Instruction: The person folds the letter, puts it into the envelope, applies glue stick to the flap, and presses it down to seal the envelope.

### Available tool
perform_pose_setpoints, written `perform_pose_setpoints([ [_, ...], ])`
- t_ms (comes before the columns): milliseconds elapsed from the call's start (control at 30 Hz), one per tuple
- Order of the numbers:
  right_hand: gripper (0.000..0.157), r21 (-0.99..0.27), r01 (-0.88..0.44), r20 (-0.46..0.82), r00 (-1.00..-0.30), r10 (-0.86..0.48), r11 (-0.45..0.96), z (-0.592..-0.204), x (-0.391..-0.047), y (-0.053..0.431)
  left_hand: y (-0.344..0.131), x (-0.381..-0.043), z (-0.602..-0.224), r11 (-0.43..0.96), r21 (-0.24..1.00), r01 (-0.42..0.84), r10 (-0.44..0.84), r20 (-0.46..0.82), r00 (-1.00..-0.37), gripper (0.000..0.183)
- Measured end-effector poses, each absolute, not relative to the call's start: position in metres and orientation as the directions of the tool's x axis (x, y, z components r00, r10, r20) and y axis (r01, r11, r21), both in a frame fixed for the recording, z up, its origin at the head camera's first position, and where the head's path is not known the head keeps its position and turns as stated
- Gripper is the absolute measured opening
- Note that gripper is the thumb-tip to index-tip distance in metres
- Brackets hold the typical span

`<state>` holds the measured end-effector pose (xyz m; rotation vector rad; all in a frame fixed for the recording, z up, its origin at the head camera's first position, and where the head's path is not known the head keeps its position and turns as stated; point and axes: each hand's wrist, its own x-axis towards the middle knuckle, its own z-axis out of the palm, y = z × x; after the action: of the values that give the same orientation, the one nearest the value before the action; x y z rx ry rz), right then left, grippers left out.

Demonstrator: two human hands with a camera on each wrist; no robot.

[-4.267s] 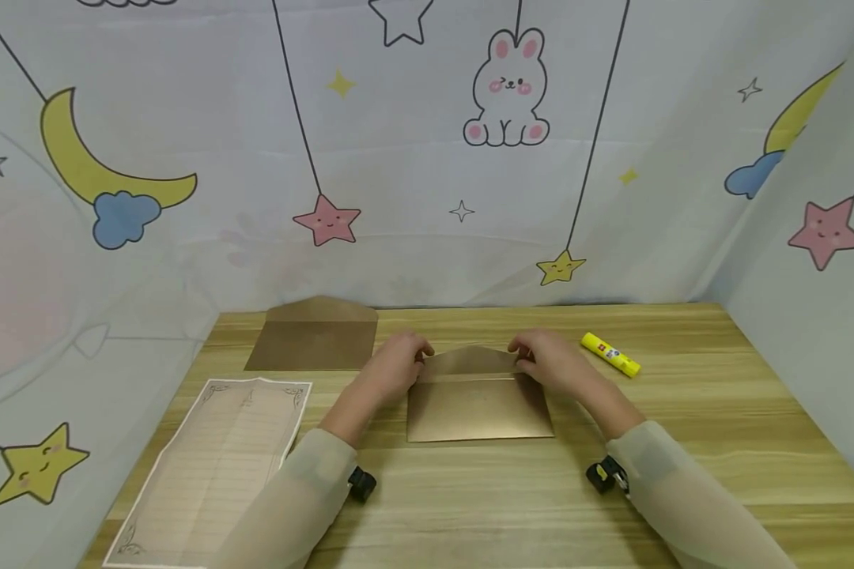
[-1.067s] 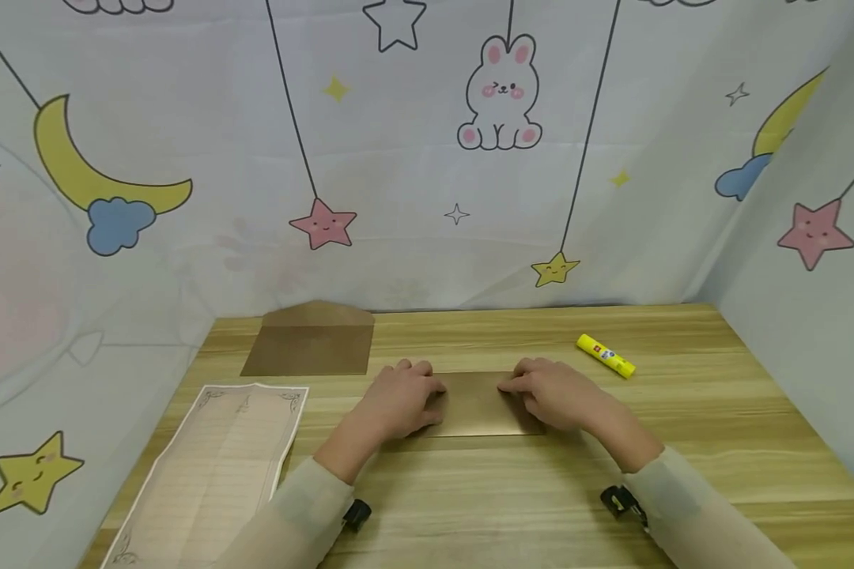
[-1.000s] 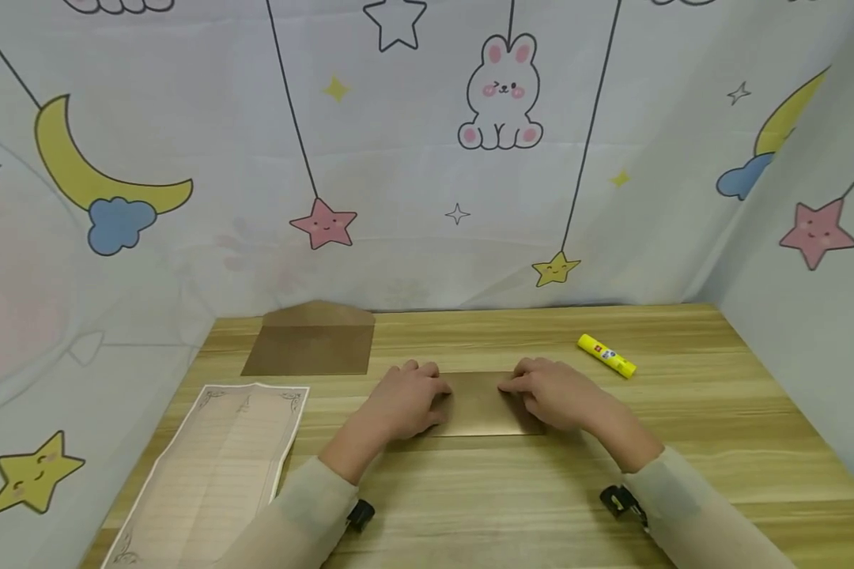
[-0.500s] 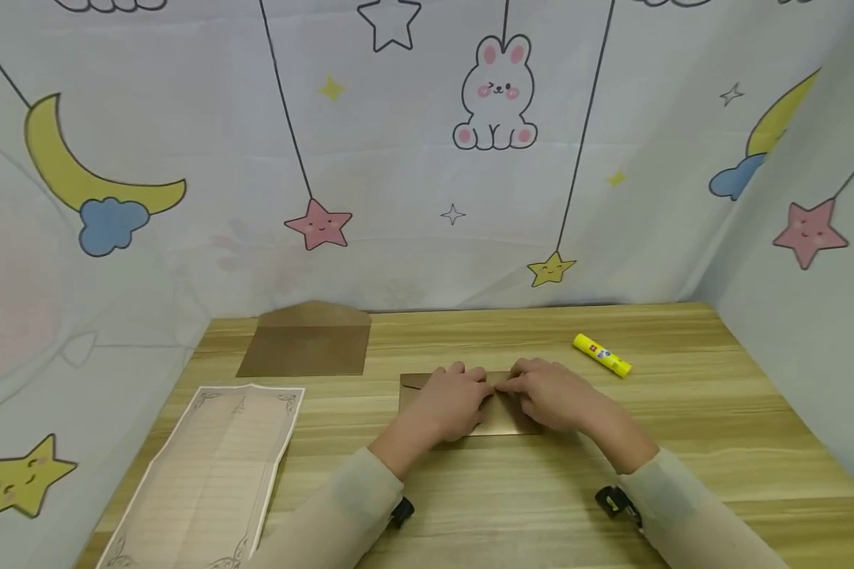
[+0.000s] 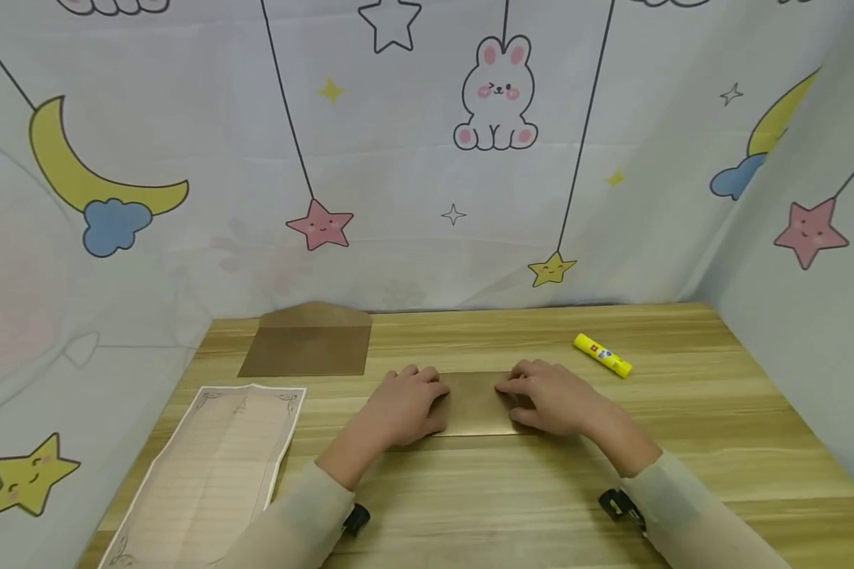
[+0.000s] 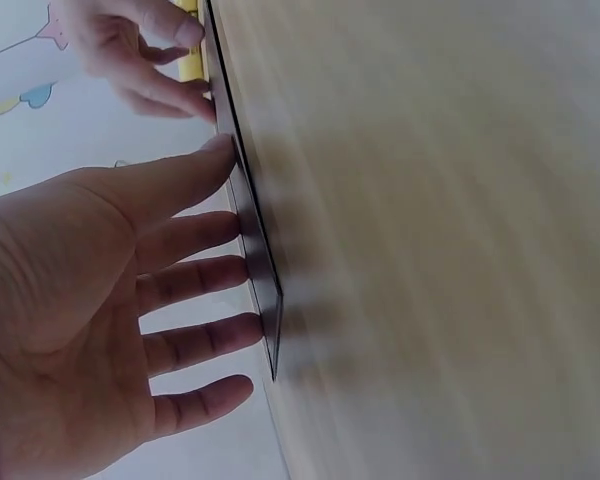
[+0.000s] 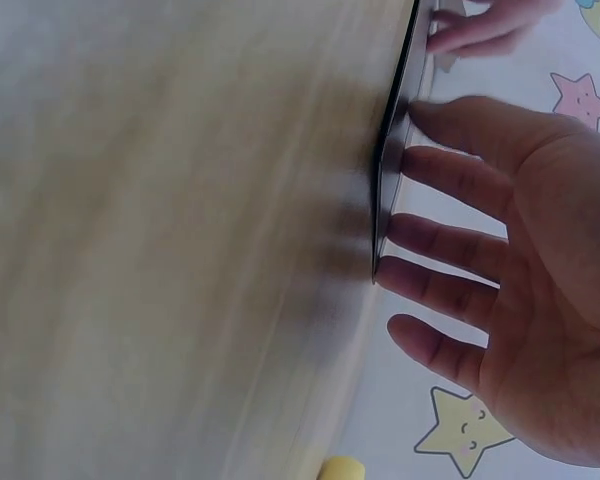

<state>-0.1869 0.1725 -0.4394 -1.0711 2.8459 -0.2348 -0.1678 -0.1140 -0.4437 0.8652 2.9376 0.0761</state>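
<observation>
A gold-brown envelope lies flat on the wooden table with its flap folded down. On its left part rests my left hand, thumb and fingertips touching the paper. My right hand presses the right part the same way. Both wrist views show fairly straight, spread fingers: the left hand and the right hand each have fingertips on the thin envelope, with the little finger off it. Most of the envelope's left and right ends is hidden under the hands.
A second brown envelope lies at the back left, its flap raised. In front of it is a lined letter sheet with a decorated border. A yellow glue stick lies at the back right. A printed curtain hangs behind the table.
The envelope's flap, up in the oldest frame, is now folded down. My left hand slid right to the middle, then returned to the left part; my right hand has stayed nearly in place lately.
</observation>
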Motion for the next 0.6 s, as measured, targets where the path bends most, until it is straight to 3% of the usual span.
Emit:
perform_pose_setpoints([
  [333,0.074,-0.187,-0.616,-0.086,-0.766,-0.637,0.765,-0.439,-0.181,0.173,-0.144,-0.157,-0.441,0.844,0.161,0.511,0.526,-0.070,-0.848,0.057],
  [467,0.066,-0.188,-0.626,-0.064,-0.761,-0.646,0.757,-0.439,-0.176,0.174,-0.146,-0.155,-0.442,0.833,0.178,0.524,0.541,-0.056,-0.839,0.048],
  [600,0.044,-0.170,-0.676,0.016,-0.730,-0.683,0.718,-0.441,-0.172,0.174,-0.147,-0.152,-0.441,0.827,0.163,0.538,0.549,-0.029,-0.835,0.036],
])
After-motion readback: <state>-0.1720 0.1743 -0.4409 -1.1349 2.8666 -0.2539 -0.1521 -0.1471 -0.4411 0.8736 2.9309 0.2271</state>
